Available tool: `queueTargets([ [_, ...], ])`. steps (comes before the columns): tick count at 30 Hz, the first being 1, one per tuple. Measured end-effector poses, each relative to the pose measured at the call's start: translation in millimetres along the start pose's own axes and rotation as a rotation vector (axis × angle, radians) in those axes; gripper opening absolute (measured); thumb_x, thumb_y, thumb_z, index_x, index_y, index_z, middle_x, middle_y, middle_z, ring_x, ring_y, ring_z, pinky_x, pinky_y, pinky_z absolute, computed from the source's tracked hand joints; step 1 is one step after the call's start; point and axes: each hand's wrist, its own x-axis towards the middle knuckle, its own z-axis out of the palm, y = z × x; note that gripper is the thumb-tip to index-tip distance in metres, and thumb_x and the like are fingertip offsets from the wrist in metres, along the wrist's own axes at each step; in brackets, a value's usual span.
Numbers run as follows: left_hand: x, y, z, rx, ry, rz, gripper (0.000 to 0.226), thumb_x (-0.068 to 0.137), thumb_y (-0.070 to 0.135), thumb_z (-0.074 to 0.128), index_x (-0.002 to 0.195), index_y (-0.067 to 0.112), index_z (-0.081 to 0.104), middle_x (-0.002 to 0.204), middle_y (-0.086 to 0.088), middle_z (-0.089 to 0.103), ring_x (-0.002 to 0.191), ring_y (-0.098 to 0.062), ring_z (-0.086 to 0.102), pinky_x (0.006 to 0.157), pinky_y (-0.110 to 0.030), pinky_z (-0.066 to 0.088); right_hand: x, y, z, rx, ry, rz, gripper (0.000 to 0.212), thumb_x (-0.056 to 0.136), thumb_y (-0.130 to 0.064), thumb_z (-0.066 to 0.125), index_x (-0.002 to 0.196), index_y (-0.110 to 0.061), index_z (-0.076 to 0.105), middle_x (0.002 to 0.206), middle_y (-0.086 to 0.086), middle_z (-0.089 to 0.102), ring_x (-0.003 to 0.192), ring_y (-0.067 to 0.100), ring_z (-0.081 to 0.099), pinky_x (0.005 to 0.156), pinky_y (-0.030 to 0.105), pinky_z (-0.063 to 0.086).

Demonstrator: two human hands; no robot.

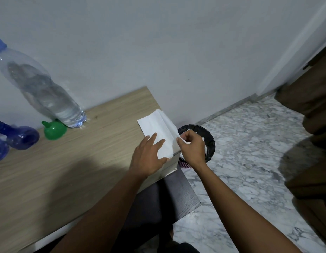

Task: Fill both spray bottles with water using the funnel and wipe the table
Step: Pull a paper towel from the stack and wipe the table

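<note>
A folded white paper tissue [159,127] lies at the right end of the wooden table [70,161]. My left hand [148,157] presses flat on its near part with fingers spread. My right hand [190,145] pinches the tissue's right edge over the table's corner. A green funnel [54,129] lies on its side near the wall. Beside it stands a large clear water bottle [39,88] with a blue cap. Two blue spray bottles [21,136] show at the left edge, partly cut off.
A black-lined waste bin [209,141] with white paper inside stands on the marble floor just right of the table's corner. A dark stool or shelf [176,196] sits below the table edge. Brown furniture [312,125] fills the right side. The wall runs behind the table.
</note>
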Motion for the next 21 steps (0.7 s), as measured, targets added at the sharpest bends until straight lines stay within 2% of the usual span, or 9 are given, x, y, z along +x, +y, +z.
queueTargets([
  [3,-0.4,-2.3,2.1,0.034,0.007,0.026,0.076,0.086,0.063,0.058,0.152,0.037,0.030,0.165,0.003,0.018,0.151,-0.024,0.016,0.113,-0.043,0.034,2.8,-4.5,-3.2,0.008,0.030,-0.010,0.012,0.083,-0.012,0.072,0.078,-0.018,0.063,0.073,-0.007,0.062,0.069,0.010,0.058,0.072,0.038,0.053],
  [7,-2.2,-2.3,-0.3,0.049,0.011,0.071,0.074,0.090,0.059,0.057,0.154,0.036,0.027,0.165,0.002,0.019,0.151,-0.028,0.019,0.111,-0.044,0.037,5.3,-9.3,-4.5,0.061,0.043,0.011,0.012,0.083,-0.012,0.072,0.089,-0.021,0.068,0.081,-0.002,0.071,0.078,0.018,0.069,0.077,0.045,0.061],
  [11,-4.0,-1.4,-3.6,0.052,0.002,0.114,0.076,0.093,0.054,0.056,0.157,0.036,0.017,0.165,0.000,0.017,0.150,-0.032,0.017,0.117,-0.040,0.028,8.0,-10.2,-3.0,0.067,0.077,0.029,0.011,0.083,-0.016,0.074,0.088,-0.024,0.071,0.080,-0.006,0.071,0.078,0.020,0.071,0.074,0.051,0.061],
  [13,-3.0,-0.9,-4.7,0.052,-0.007,0.124,0.077,0.094,0.052,0.056,0.157,0.037,0.015,0.165,-0.001,0.017,0.150,-0.032,0.016,0.120,-0.038,0.022,8.4,-9.9,-3.1,0.041,0.082,0.047,0.006,0.085,-0.018,0.075,0.087,-0.022,0.073,0.084,-0.006,0.072,0.079,0.016,0.070,0.077,0.049,0.061],
  [16,-1.1,-3.1,-2.4,0.002,-0.027,0.102,0.073,0.093,0.051,0.058,0.155,0.035,0.022,0.165,0.000,0.018,0.151,-0.030,0.012,0.121,-0.040,0.021,7.9,-7.3,-3.6,0.027,0.100,0.062,0.003,0.086,-0.023,0.077,0.085,-0.020,0.076,0.086,-0.007,0.075,0.081,0.012,0.068,0.083,0.044,0.059],
  [21,-0.1,-5.8,4.0,-0.104,-0.001,0.039,0.077,0.089,0.049,0.065,0.154,0.032,0.027,0.164,0.000,0.020,0.153,-0.025,0.009,0.122,-0.039,0.020,5.2,-3.0,-3.9,0.035,0.135,0.086,0.005,0.086,-0.028,0.077,0.085,-0.024,0.075,0.094,-0.006,0.075,0.081,0.016,0.069,0.079,0.038,0.057],
])
